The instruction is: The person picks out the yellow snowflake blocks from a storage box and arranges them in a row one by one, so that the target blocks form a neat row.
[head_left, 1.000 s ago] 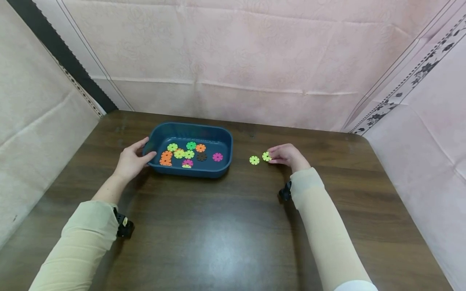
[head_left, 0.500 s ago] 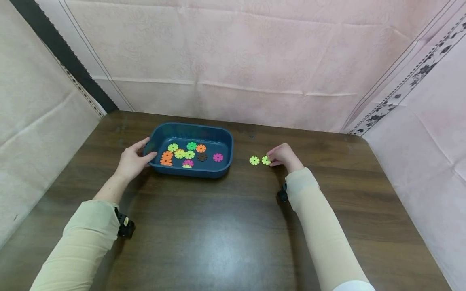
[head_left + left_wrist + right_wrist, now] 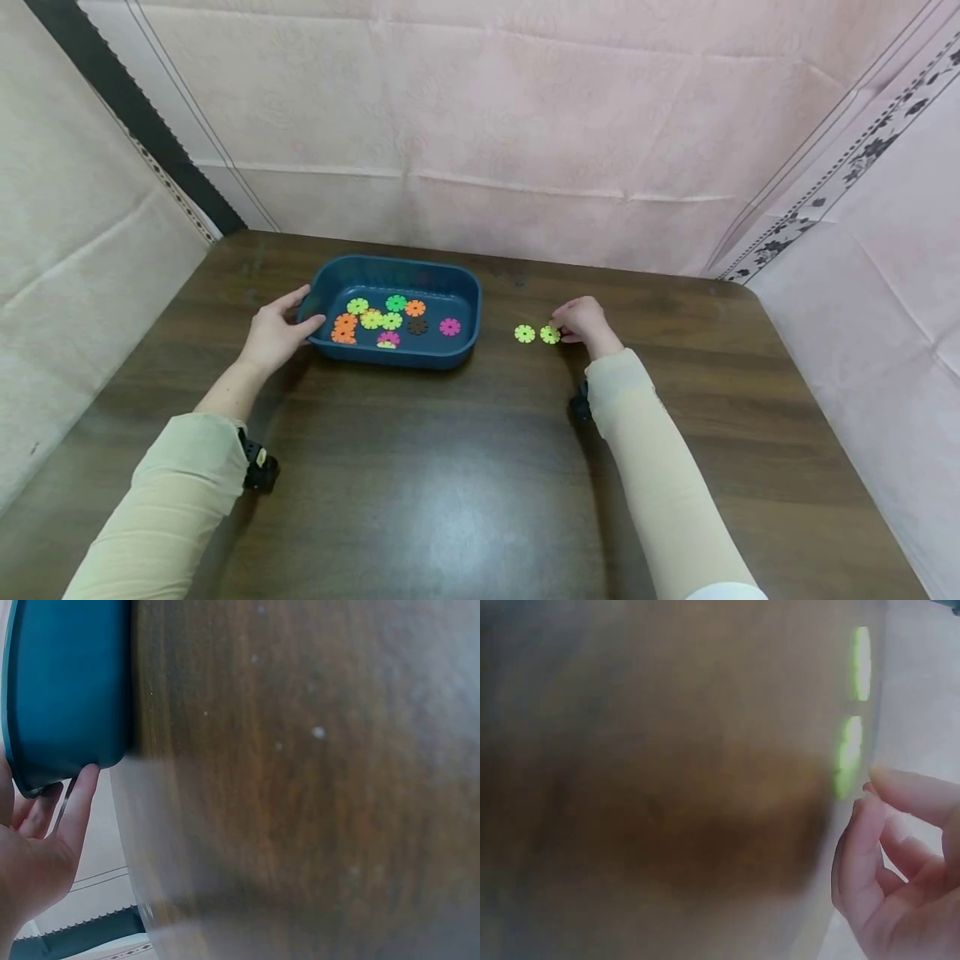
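1. Right hand (image 3: 587,322), right of centre: grip narrow, its hold on the disc impossible to tell
2. Near yellow-green disc (image 3: 550,335), round, immediately lower left of that grip
3. Second disc (image 3: 525,334), just left, on the bench (image 3: 420,475)
4. Left hand (image 3: 273,335), farther off, gripping the blue tray (image 3: 397,355)

Two bare hands, a left hand (image 3: 276,333) and a right hand (image 3: 588,323). One dark-blue rectangular tub with rounded corners (image 3: 390,354). Inside it — one bright-green notched round disc (image 3: 396,303), one dark-brown disc (image 3: 417,327), two magenta discs (image 3: 450,327), at least three orange discs (image 3: 346,323) and at least three yellow-green discs (image 3: 357,307); overlaps hide the exact total. Outside — two loose yellow-green discs (image 3: 525,334).
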`<state>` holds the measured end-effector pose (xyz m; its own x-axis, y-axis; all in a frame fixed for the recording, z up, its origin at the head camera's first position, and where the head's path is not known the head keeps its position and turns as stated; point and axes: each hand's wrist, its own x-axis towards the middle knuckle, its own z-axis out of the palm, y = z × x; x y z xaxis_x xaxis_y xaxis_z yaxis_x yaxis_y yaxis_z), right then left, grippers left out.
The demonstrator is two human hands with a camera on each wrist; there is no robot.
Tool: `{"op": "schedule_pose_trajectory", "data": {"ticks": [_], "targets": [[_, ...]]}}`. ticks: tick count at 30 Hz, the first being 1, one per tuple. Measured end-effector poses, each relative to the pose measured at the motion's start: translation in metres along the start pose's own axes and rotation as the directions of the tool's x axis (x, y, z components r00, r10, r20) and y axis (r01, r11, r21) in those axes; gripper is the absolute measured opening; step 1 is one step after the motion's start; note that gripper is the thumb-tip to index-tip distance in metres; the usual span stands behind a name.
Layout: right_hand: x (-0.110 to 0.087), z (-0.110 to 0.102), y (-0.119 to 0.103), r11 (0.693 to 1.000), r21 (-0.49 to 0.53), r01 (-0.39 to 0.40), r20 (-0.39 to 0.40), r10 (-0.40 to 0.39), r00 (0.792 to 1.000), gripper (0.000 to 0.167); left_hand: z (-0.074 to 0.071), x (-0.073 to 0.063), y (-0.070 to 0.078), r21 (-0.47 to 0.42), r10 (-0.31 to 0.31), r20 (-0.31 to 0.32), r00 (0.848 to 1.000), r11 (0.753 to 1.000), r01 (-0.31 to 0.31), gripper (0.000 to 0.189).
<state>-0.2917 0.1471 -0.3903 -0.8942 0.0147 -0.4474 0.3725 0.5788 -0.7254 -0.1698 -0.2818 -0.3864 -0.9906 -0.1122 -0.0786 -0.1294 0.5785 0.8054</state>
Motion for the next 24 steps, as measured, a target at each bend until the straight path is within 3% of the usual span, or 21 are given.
{"op": "schedule_pose_trajectory", "data": {"ticks": [7,13,19,24], "targets": [[-0.019,-0.001,-0.036,0.99,0.121,0.072,0.054,-0.079,0.995,0.034,-0.002,0.002,-0.001,0.006,-0.001,0.0,1.0,1.0,0.001,0.067],[-0.032,0.007,-0.075,0.953,0.282,0.111,0.116,-0.148,0.982,0.03,-0.002,0.003,-0.002,0.0,0.002,0.001,1.0,1.0,-0.002,0.067],[-0.044,0.031,-0.109,0.923,0.363,0.13,0.163,-0.2,0.966,0.029,-0.003,0.003,-0.003,0.007,-0.013,-0.008,1.0,1.0,0.013,0.067],[-0.053,0.056,-0.128,0.926,0.353,0.135,0.183,-0.21,0.961,0.032,0.0,0.002,-0.001,0.01,0.001,0.017,1.0,1.0,-0.002,0.068]]}}
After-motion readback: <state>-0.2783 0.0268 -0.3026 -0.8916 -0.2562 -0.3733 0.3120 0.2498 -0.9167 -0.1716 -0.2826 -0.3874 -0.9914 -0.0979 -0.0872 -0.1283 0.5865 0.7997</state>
